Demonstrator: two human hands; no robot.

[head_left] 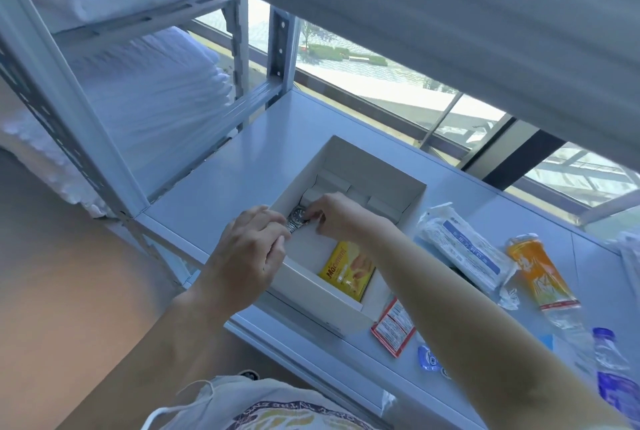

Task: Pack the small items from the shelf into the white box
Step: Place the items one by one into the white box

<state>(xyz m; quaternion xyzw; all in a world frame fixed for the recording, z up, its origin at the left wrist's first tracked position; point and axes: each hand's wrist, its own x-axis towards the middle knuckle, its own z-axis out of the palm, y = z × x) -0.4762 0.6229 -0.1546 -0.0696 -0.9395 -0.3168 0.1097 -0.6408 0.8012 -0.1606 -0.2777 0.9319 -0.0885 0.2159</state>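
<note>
Nearest, the left hand (251, 253) and the right hand (334, 216) meet over the near-left corner of the open white cardboard box (391, 184). Between them they pinch a steel wristwatch with a dark round dial (298, 216): the left fingers are curled around the metal link bracelet, and the right fingertips nip the case. It hangs just above the box's inner wall, not yet set down.

The watch is likely heavy for its size, with a stiff case, a floppy, slippery bracelet and a scratch-prone glass. It is best held by the case edges with the bracelet supported, then lowered rather than dropped.

Inside the box lies a flat yellow biscuit packet (348, 270), with folded white card inserts beyond. On the pale shelf surface (311, 118) to the right wait a red-and-white sachet (393, 327), a long clear-wrapped white pack (464, 249), an orange-labelled bottle (540, 274) and a blue-labelled bottle (614, 370).
</note>
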